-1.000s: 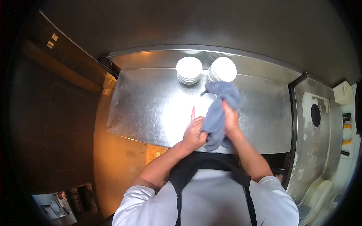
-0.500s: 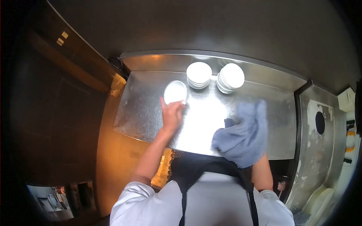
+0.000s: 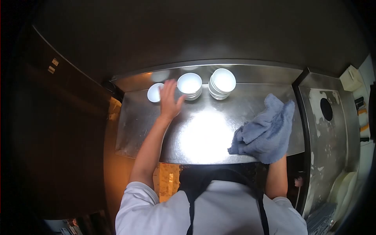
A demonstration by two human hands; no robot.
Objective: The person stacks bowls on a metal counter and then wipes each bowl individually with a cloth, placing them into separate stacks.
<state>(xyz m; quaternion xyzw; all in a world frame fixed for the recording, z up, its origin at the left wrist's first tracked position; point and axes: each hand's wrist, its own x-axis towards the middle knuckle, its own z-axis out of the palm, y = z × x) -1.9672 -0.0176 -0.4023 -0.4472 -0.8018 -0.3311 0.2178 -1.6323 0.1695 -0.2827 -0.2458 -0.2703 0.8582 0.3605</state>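
Observation:
My left hand (image 3: pixel 169 103) reaches toward the back of the steel counter, fingers stretched out. It is between a single white bowl (image 3: pixel 154 93) and a stack of white bowls (image 3: pixel 189 84), and partly overlaps the single bowl's right side. A second stack of white bowls (image 3: pixel 224 80) stands farther right; its upper bowls lean a little. A blue-grey towel (image 3: pixel 266 131) hangs bunched over the counter's right front part, held by my right hand. The cloth covers that hand, so only the forearm shows.
The steel counter (image 3: pixel 137 129) has a raised back ledge (image 3: pixel 258 72). To its right, past a dark gap, lies another metal surface (image 3: pixel 333 145) with a dark oval opening (image 3: pixel 326 109) and white patches. Knives (image 3: pixel 359 102) hang at the far right.
The single bowl has gone from my left hand's grasp to the counter's back left, beside the stacks. My left hand has opened. The towel has shifted right with my right hand.

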